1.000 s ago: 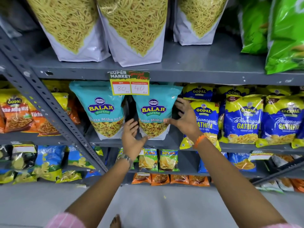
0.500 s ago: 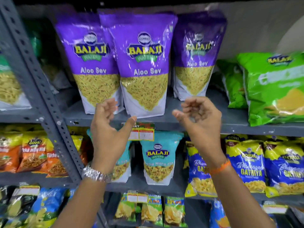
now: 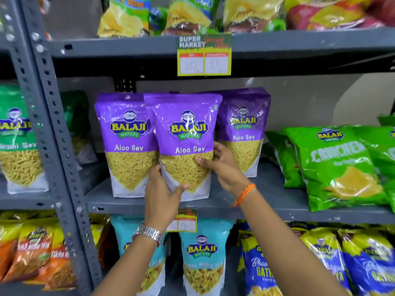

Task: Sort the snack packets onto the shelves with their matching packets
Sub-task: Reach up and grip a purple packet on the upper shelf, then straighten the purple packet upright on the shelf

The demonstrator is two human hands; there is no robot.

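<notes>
While both arms reach up, the hands, left and right, clasp the middle Aloo Sev packet.

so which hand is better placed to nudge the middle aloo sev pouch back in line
Right. The right hand lies across the front of the middle Aloo Sev pouch, ready to press it back; the left hand only cups its lower-left corner.

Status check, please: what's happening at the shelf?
Left hand and right hand both gripping middle purple Aloo Sev packet. Upright between matching purple packets. Nothing blocking.
</notes>
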